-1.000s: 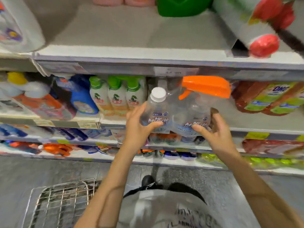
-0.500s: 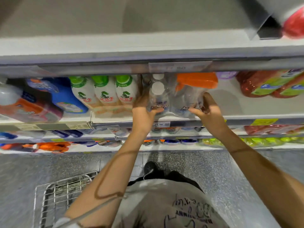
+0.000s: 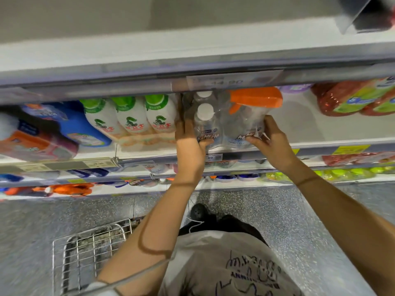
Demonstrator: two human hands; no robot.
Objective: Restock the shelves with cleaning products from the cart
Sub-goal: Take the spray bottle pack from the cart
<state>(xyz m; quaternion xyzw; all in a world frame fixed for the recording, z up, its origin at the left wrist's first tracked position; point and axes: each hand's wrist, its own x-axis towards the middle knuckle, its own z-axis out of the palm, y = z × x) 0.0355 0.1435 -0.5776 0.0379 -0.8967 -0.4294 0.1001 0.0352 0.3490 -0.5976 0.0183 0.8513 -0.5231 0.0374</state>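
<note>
Supermarket shelf (image 3: 299, 129) looked tight: left hand (image 3: 190, 142) and right hand (image 3: 272, 142) each gripped a side of the shrink-wrapped spray-and-refill pack (image 3: 226, 124) at its front lip, so a sloppy shove could've knocked the green-capped bottles (image 3: 130, 118) just beside it or tipped the pack off.

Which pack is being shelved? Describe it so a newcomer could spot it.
Find the shelf under the blurred price tag. Right of three white bottles with green caps, the left hand and right hand grip a clear twin pack. Unlike its opaque neighbours, it is see-through, with one white cap and an orange spray trigger.
</note>
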